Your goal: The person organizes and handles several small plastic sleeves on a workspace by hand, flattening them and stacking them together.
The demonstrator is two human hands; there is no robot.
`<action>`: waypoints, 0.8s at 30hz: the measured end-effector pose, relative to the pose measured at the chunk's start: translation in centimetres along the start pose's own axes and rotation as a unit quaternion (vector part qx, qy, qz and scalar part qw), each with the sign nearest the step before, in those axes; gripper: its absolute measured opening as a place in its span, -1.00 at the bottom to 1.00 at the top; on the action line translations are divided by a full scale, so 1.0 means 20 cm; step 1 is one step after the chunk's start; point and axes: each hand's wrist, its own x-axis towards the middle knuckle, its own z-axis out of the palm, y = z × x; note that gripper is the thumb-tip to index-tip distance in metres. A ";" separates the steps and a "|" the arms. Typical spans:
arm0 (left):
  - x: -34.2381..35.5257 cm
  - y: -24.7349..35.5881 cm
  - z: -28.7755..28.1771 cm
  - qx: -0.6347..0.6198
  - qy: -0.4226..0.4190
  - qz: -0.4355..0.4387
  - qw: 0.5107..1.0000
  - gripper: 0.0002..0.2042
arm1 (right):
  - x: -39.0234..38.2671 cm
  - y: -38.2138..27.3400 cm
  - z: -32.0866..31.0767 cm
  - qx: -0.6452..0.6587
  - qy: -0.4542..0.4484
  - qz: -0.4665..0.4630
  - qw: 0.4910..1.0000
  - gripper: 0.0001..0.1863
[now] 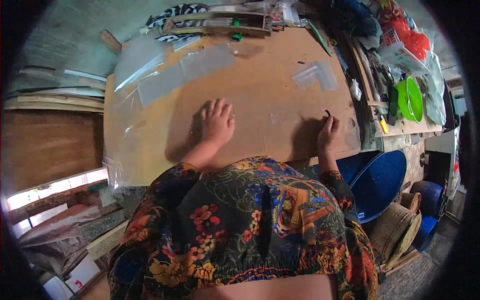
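Note:
My left hand (218, 120) lies palm down on the tan work board (260, 140). Its fingers are spread, with nothing in them. Farther right, my right hand (328, 132) is closed in a pinch on a short dark curved stick (328, 113) with a pinkish tip, held near the board's right edge. A faint clear plastic film (280, 118) seems to lie between the hands. Beyond my left hand are flat clear plastic bags (161, 85), and past my right hand lie smaller clear bags (326, 76).
A long wooden tray (220, 23) stands along the board's far edge. To the right are a bright green basin (411, 100), a yellow lighter (383, 125) and a white basket (400, 52) with red plastic. A large blue tub (382, 182) sits below the board's right side.

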 end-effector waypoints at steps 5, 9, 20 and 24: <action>-0.11 -0.30 -0.11 -0.019 0.037 0.086 0.995 -0.83 | -0.02 -0.13 0.02 -0.005 0.018 -0.003 1.000 -0.78; -0.05 -0.40 -0.13 -0.069 0.051 0.049 0.995 -0.83 | -0.03 -0.13 0.03 0.049 0.043 0.032 0.997 -0.78; 0.25 -0.14 -0.16 0.108 0.057 0.099 0.988 -0.58 | -0.05 -0.05 0.01 0.106 0.080 0.028 0.991 -0.81; 0.13 -0.10 -0.10 0.101 -0.077 0.134 0.983 -0.53 | -0.05 -0.05 0.00 0.060 0.075 0.018 0.995 -0.81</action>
